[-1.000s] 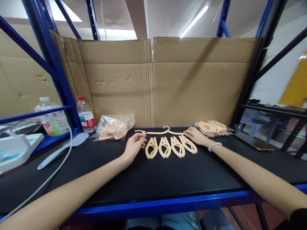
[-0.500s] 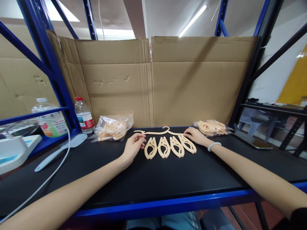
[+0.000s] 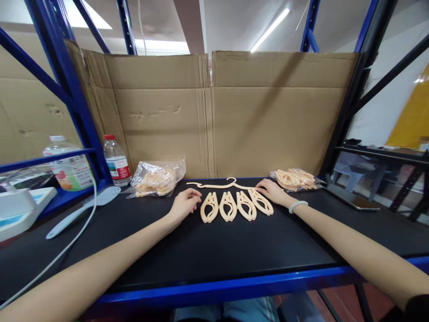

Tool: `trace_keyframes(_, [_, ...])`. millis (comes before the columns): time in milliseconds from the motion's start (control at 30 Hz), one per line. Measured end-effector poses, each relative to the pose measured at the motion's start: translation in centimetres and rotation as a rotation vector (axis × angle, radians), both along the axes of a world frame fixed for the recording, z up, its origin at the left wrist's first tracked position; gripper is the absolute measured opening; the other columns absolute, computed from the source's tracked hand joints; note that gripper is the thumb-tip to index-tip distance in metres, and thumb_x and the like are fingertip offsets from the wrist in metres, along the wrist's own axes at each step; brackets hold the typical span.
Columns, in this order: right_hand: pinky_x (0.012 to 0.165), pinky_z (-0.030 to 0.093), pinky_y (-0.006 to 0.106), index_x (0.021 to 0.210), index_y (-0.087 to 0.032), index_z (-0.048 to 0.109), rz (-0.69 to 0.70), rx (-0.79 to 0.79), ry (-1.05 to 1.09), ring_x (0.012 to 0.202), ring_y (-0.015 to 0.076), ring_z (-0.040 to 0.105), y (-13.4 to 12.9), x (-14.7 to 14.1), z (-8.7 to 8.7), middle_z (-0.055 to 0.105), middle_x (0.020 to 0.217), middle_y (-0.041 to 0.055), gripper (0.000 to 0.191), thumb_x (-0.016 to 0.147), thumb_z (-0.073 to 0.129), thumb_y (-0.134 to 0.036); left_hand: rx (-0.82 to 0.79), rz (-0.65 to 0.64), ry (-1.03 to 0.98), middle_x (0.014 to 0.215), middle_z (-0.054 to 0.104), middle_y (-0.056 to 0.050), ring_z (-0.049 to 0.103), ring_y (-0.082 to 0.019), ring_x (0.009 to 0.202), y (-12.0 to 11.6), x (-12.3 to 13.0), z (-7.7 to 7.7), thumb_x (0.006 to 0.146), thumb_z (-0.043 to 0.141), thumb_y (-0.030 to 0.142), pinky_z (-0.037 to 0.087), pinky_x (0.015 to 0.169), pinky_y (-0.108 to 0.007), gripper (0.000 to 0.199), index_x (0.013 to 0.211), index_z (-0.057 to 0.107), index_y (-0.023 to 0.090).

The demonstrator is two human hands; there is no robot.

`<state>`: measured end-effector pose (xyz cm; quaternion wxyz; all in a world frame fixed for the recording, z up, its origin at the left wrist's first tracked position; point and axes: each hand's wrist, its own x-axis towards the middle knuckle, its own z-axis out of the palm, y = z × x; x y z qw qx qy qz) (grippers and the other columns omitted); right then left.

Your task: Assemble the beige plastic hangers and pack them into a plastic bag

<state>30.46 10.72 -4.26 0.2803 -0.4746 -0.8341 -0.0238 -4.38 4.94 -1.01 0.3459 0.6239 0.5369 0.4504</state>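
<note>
Several folded cream plastic hangers (image 3: 228, 207) lie in a row on the black tabletop (image 3: 234, 255). Behind them lies an unfolded hanger (image 3: 219, 186), its hook toward the cardboard. My left hand (image 3: 184, 203) rests just left of the row, fingers curled and slightly apart, with nothing visible in it. My right hand (image 3: 272, 191), with a beaded bracelet at the wrist, lies palm down at the right end of the unfolded hanger and the rightmost folded one. Its fingers are loosely spread and hide the unfolded hanger's right tip.
Clear bags of cream hangers lie at the back left (image 3: 157, 180) and back right (image 3: 295, 179). A red-capped bottle (image 3: 118, 165), a pale brush (image 3: 83, 210) and a white cable (image 3: 72, 243) are at the left. Cardboard (image 3: 268, 116) stands behind; a dark flat device (image 3: 351, 197) lies right.
My left hand has drawn slightly left, away from the unfolded hanger's left end and the leftmost folded hanger. My right hand stays in nearly the same place.
</note>
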Motion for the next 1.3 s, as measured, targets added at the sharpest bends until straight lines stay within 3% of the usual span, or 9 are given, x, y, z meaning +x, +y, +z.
trace_keyframes(200, [0.077, 0.044, 0.034, 0.080, -0.016, 0.060, -0.015, 0.001, 0.017, 0.083, 0.0210, 0.055, 0.1, -0.1, 0.0, 0.061, 0.085, 0.0087, 0.018, 0.089, 0.047, -0.025, 0.023, 0.024, -0.017, 0.063, 0.057, 0.001, 0.044, -0.007, 0.044, 0.1, 0.0, -0.2, 0.063, 0.052, 0.015, 0.033, 0.035, -0.016, 0.017, 0.079, 0.058, 0.013])
trace_keyframes(367, [0.066, 0.043, 0.029, 0.083, -0.017, 0.052, -0.048, -0.018, 0.096, 0.073, 0.0178, 0.056, -0.3, -0.3, 0.2, 0.060, 0.080, 0.0058, 0.014, 0.090, 0.043, -0.025, -0.014, 0.038, -0.152, 0.063, 0.058, 0.000, 0.047, -0.007, 0.047, 0.0, 0.1, 0.0, 0.065, 0.056, 0.014, 0.038, 0.038, -0.016, 0.015, 0.079, 0.058, 0.012])
trace_keyframes(567, [0.061, 0.041, 0.028, 0.084, -0.018, 0.049, -0.100, 0.041, 0.187, 0.065, 0.0165, 0.055, -1.0, 0.1, 1.0, 0.058, 0.071, 0.0022, 0.011, 0.090, 0.042, -0.025, -0.116, 0.066, -0.356, 0.073, 0.063, -0.004, 0.058, -0.009, 0.060, 0.1, 0.0, 0.6, 0.066, 0.064, 0.011, 0.052, 0.060, -0.020, 0.016, 0.081, 0.059, 0.010])
trace_keyframes(800, [0.058, 0.041, 0.027, 0.084, -0.019, 0.051, -0.100, 0.184, 0.232, 0.064, 0.0165, 0.055, -3.6, -0.4, 3.2, 0.059, 0.071, 0.0023, 0.009, 0.089, 0.046, -0.025, -0.157, 0.014, -0.503, 0.100, 0.063, -0.011, 0.066, -0.015, 0.079, -0.3, 0.0, 1.2, 0.072, 0.067, 0.015, 0.054, 0.079, -0.029, 0.029, 0.098, 0.054, 0.013])
trace_keyframes(900, [0.060, 0.042, 0.027, 0.086, -0.019, 0.052, -0.035, 0.197, 0.183, 0.065, 0.0160, 0.055, -5.4, -1.6, 4.3, 0.059, 0.072, 0.0024, 0.008, 0.089, 0.046, -0.024, -0.090, -0.070, -0.427, 0.105, 0.060, -0.010, 0.066, -0.016, 0.082, -0.7, 0.3, 1.1, 0.074, 0.068, 0.024, 0.054, 0.079, -0.030, 0.030, 0.097, 0.051, 0.015])
trace_keyframes(1067, [0.067, 0.045, 0.030, 0.092, -0.018, 0.054, 0.056, 0.199, 0.094, 0.075, 0.0178, 0.057, -7.0, -3.6, 4.7, 0.062, 0.083, 0.0053, 0.011, 0.091, 0.043, -0.019, 0.119, -0.172, -0.139, 0.112, 0.059, -0.010, 0.065, -0.018, 0.082, -1.0, 0.5, 0.6, 0.070, 0.070, 0.031, 0.054, 0.075, -0.034, 0.056, 0.119, 0.047, 0.017])
trace_keyframes(1200, [0.074, 0.046, 0.033, 0.100, -0.017, 0.057, 0.113, 0.264, 0.017, 0.084, 0.0194, 0.056, -6.9, -4.0, 4.2, 0.063, 0.091, 0.0077, 0.018, 0.092, 0.041, -0.018, 0.210, -0.287, 0.067, 0.096, 0.067, -0.008, 0.064, -0.022, 0.090, -0.9, 0.3, 0.1, 0.078, 0.059, 0.038, 0.051, 0.083, -0.035, 0.040, 0.110, 0.060, 0.015])
trace_keyframes(1300, [0.076, 0.042, 0.037, 0.096, -0.017, 0.061, 0.025, 0.401, -0.133, 0.085, 0.0225, 0.052, -7.1, -3.7, 4.3, 0.065, 0.086, 0.0088, 0.019, 0.093, 0.043, -0.020, 0.224, -0.277, 0.103, 0.093, 0.070, -0.008, 0.066, -0.022, 0.089, -0.8, 0.3, -0.1, 0.079, 0.055, 0.038, 0.051, 0.081, -0.034, 0.037, 0.107, 0.062, 0.015])
